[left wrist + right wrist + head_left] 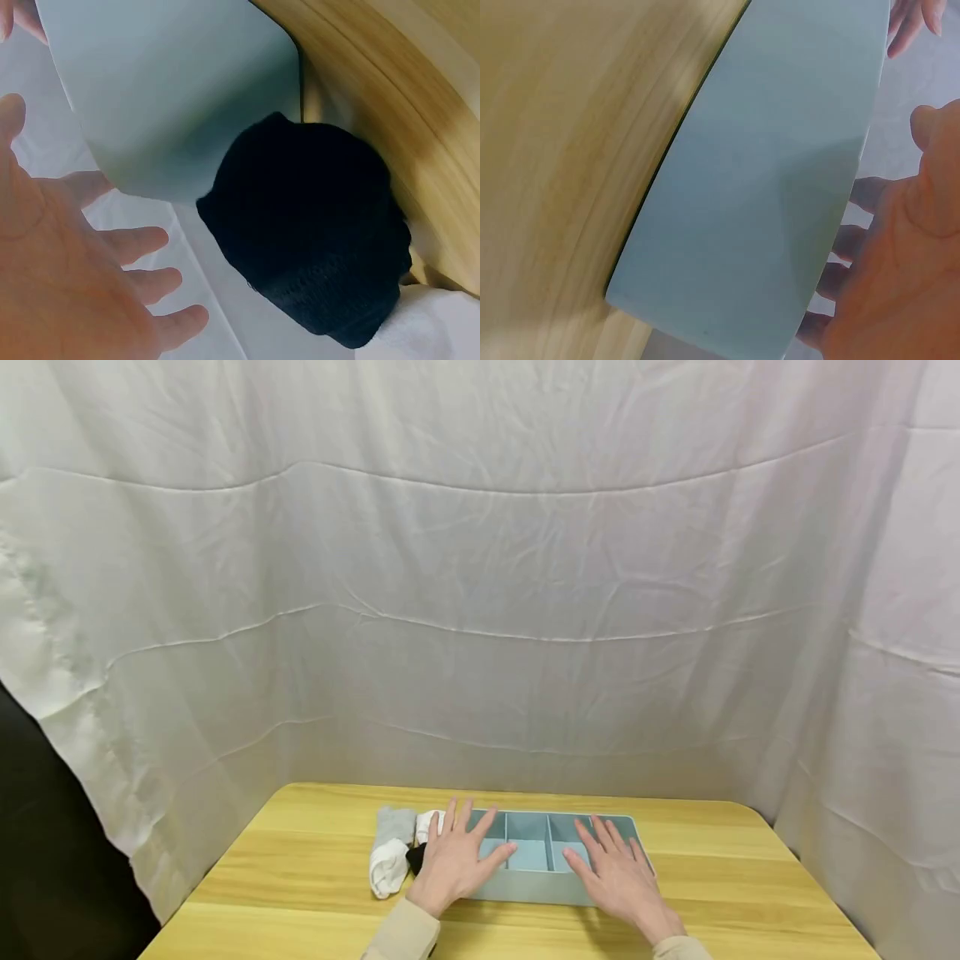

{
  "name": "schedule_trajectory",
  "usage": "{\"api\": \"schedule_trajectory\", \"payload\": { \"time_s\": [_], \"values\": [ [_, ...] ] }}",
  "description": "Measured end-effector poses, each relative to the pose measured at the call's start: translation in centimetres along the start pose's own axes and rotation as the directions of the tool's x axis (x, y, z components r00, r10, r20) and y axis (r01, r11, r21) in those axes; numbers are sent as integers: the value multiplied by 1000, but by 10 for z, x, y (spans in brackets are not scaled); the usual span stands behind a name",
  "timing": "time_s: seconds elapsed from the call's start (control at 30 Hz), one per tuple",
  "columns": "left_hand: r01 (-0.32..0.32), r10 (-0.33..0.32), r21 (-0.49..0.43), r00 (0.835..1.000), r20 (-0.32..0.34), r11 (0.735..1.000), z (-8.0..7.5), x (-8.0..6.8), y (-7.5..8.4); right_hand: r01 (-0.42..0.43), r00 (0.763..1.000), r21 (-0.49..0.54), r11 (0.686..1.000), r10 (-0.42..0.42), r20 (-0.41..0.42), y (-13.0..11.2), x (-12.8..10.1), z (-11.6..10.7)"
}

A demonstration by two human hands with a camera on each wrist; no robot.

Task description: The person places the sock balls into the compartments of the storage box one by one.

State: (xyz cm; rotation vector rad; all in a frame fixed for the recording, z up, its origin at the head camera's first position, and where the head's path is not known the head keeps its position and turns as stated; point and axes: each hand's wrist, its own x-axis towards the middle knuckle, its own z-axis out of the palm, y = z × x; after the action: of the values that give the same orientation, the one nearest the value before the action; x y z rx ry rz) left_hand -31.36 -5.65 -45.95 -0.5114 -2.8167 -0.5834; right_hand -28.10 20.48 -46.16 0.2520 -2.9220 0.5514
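A light blue divided tray (pixel 532 890) sits on the wooden table (pixel 300 877). My left hand (pixel 457 853) lies flat with spread fingers over the tray's left end. My right hand (pixel 618 868) lies flat over its right end. Neither hand holds anything. In the left wrist view the left hand (pixel 67 285) shows an open palm beside the tray wall (pixel 172 90). A black rolled sock (pixel 315 240) lies against that wall. In the right wrist view the open right hand (pixel 900 285) hovers by the tray's outer wall (pixel 780 187).
A grey and white rolled sock (pixel 390 853) lies left of the tray, with a white roll (pixel 427 823) and the black sock (pixel 415 858) beside it. A white sheet (pixel 480 610) hangs behind and around the table. Bare wood extends left and right.
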Motion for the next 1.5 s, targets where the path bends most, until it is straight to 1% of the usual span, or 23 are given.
{"api": "schedule_trajectory", "payload": {
  "time_s": [0.2, 0.33, 0.47, 0.57, 0.7, 0.77, 0.87, 0.93, 1.0, 1.07, 1.2, 1.3, 1.4, 1.43, 1.5],
  "values": [
    [0, 0, -23, 1000, -21, 1000, -3, -2, -7, 24, 998, 18, 1000, -23, -53, 4, -1, -3],
    [-8, 8, -17, 999, -42, 1000, -2, -2, -11, 26, 997, 46, 999, -23, -67, 8, -1, -4],
    [-28, 27, -15, 997, -67, 999, 0, -2, -14, 26, 996, 104, 994, -17, -89, 15, -1, -3],
    [-36, 32, -31, 992, -119, 999, -1, -3, -16, 34, 989, 176, 984, -8, -148, 20, -2, -3],
    [-42, 19, -101, 976, -217, 994, -4, -6, -24, 44, 967, 282, 958, 30, -253, 26, -3, -4],
    [-37, -2, -153, 969, -246, 988, -6, -7, -28, 48, 954, 329, 943, 55, -295, 30, -3, -4],
    [-1, -53, -218, 969, -242, 976, -8, -9, -36, 52, 931, 380, 924, 92, -353, 36, -4, -4],
    [28, -89, -262, 970, -225, 965, -11, -10, -42, 55, 915, 388, 920, 109, -389, 41, -4, -4],
    [53, -123, -304, 968, -218, 951, -12, -11, -49, 51, 907, 395, 917, 123, -403, 45, -5, -4],
    [65, -152, -348, 962, -227, 935, -15, -12, -56, 38, 910, 411, 911, 139, -391, 49, -5, -5],
    [64, -192, -429, 946, -261, 901, -20, -14, -71, -9, 930, 500, 866, 190, -313, 57, -5, -10],
    [54, -197, -465, 944, -265, 884, -23, -14, -81, -39, 945, 562, 826, 214, -248, 63, -8, -14],
    [58, -203, -482, 945, -256, 875, -24, -15, -90, -75, 959, 610, 789, 224, -172, 69, -10, -15],
    [64, -209, -484, 945, -251, 873, -25, -16, -92, -93, 965, 627, 774, 226, -136, 70, -11, -15],
    [92, -236, -502, 944, -231, 860, -26, -17, -98, -123, 972, 648, 751, 222, -73, 73, -11, -15]
  ]
}}
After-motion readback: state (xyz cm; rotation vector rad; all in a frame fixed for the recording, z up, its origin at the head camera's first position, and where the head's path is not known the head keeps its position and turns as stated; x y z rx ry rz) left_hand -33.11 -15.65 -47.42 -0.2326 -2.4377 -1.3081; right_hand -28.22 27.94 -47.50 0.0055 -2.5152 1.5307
